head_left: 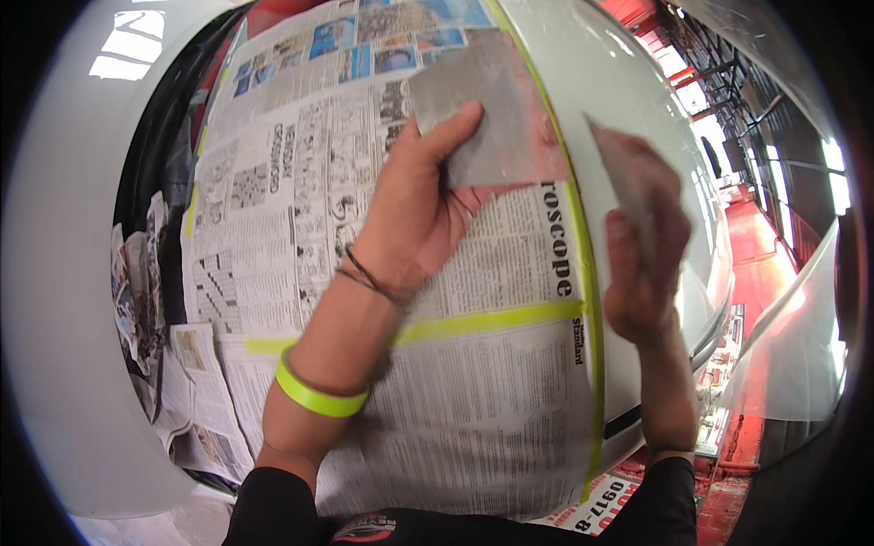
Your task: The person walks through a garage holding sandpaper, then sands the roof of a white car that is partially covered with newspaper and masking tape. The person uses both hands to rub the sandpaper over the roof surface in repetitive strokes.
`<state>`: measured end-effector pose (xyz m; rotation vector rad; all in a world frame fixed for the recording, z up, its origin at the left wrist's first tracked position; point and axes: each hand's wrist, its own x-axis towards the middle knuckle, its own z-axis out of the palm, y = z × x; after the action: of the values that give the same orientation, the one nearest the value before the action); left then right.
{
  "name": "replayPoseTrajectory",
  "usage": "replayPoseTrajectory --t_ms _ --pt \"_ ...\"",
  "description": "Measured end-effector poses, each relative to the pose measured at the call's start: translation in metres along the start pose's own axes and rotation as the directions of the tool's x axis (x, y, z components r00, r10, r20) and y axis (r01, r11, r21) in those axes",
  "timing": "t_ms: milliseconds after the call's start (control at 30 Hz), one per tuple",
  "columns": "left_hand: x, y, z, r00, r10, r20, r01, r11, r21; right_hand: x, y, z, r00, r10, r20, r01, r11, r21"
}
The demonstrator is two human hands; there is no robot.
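Observation:
My left hand [423,182] grips a flat grey metal plate [496,91], tilted over the newspaper, with my thumb on top; a reddish-pink smear shows at the plate's right edge. My right hand [646,237], slightly blurred, holds a thin grey spreader [613,168] upright beside the white body panel, to the right of the plate. Newspaper sheets [255,182] cover the surface under my hands, joined and edged with yellow-green masking tape [499,316]. A roll of yellow-green tape [319,397] rings my left forearm, below dark wrist bands.
Glossy white car panels [68,273] curve at left and right [637,73]. A dark gap at left holds crumpled newspaper [141,300]. At the far right are red surfaces [756,237], dark framework and a hanging translucent sheet [783,355]. A printed sign lies at the lower right.

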<state>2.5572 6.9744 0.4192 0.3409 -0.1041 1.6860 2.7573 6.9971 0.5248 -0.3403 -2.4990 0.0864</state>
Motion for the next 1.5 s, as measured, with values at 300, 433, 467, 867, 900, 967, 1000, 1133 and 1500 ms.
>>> replayPoseTrajectory --t_ms 300,433,467,867,900,967,1000,1133,1500 --pt "-0.011 0.024 0.032 0.998 -0.027 0.053 0.023 0.997 0.071 0.006 0.002 -0.059 0.981 -0.014 0.193 0.097 0.901 -0.424" --pt "-0.006 0.015 0.01 0.996 -0.078 0.034 0.069 0.978 0.196 0.0 -0.041 -0.086 0.969 0.089 0.23 0.047 0.849 -0.526" --pt "-0.005 0.012 0.005 0.994 -0.105 0.031 0.097 0.975 0.202 -0.002 -0.053 -0.092 0.947 0.063 0.315 0.145 0.791 -0.594" --pt "-0.004 -0.004 -0.016 0.984 -0.173 -0.032 0.173 0.913 0.37 -0.022 -0.079 -0.06 0.893 0.153 0.424 0.147 0.79 -0.595" --pt "-0.004 -0.002 -0.018 0.986 -0.164 -0.033 0.164 0.913 0.374 -0.021 -0.075 -0.057 0.895 0.145 0.423 0.148 0.796 -0.586" --pt "-0.004 -0.005 -0.018 0.986 -0.164 -0.021 0.16 0.918 0.363 -0.021 -0.074 -0.055 0.893 0.151 0.425 0.144 0.797 -0.587" --pt "-0.004 -0.006 -0.018 0.986 -0.164 -0.017 0.159 0.92 0.358 -0.021 -0.074 -0.054 0.893 0.151 0.424 0.143 0.797 -0.587" --pt "-0.004 -0.006 -0.012 0.989 -0.148 -0.013 0.143 0.918 0.371 -0.022 -0.07 -0.05 0.896 0.145 0.419 0.139 0.805 -0.577" --pt "0.006 0.004 -0.036 0.998 0.057 -0.035 -0.044 0.954 0.296 -0.016 -0.035 -0.078 0.902 0.186 0.39 0.114 0.768 -0.631"
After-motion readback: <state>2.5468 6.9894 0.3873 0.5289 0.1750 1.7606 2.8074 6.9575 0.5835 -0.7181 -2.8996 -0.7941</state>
